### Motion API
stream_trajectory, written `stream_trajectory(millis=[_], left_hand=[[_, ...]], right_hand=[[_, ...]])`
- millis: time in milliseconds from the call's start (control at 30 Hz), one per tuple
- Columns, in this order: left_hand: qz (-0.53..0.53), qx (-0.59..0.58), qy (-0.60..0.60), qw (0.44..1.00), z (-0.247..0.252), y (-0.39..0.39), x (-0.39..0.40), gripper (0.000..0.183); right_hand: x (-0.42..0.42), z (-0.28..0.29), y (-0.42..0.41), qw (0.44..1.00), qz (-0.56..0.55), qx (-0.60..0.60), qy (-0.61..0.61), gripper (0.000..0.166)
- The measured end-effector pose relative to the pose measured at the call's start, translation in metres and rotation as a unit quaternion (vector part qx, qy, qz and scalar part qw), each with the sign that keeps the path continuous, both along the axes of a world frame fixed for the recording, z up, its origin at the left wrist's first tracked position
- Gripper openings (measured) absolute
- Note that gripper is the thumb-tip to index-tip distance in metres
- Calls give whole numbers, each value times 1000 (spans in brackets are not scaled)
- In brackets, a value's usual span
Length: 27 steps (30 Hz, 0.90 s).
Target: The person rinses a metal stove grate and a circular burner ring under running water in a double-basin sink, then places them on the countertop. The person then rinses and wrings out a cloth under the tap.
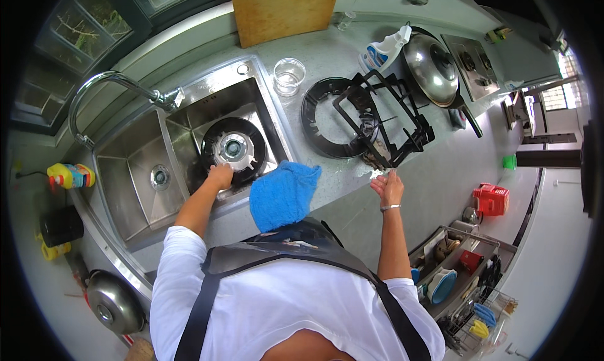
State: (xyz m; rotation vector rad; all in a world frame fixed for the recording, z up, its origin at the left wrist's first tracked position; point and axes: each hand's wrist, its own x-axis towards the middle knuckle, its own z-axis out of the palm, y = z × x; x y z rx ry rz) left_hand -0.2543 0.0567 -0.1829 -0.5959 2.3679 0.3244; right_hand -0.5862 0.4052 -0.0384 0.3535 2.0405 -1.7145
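Note:
My left hand (pixel 221 176) is at the near rim of a black ring-shaped stove part (pixel 258 141) in the right basin of the steel sink (pixel 278 129); its fingertips are partly hidden, so its grip is unclear. My right hand (pixel 389 188) is by the counter's front edge, just below a black metal pan support (pixel 384 144), fingers extended with nothing seen in them. The pan support lies partly over another black ring (pixel 311 115) on the counter. A blue cloth (pixel 283 198) hangs over the counter edge between my hands. A crumpled, dirty-looking thing (pixel 376 157) lies beneath the pan support.
The chrome faucet (pixel 113 75) arches over the left basin. Behind the rings stand a clear plastic cup (pixel 289 77) and a white spray bottle (pixel 383 49). A lidded wok (pixel 430 68) is further right, near a gas hob (pixel 465 54). A yellow bottle (pixel 78 176) is at left.

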Motion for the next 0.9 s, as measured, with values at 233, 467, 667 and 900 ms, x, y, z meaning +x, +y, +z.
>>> stream_trajectory(millis=[233, 467, 667, 900], left_hand=[[-121, -38, 50, 991, 0, 3, 1, 21], [-126, 10, 75, 989, 38, -18, -4, 33], [-59, 69, 243, 966, 106, -35, -9, 38], [36, 180, 300, 936, 163, -37, 12, 39]], right_hand=[[52, 18, 7, 1000, -27, -14, 2, 31], [108, 29, -7, 999, 33, -26, 30, 29], [118, 26, -64, 974, 175, -21, 139, 27], [14, 16, -169, 824, 211, 247, 465, 26]])
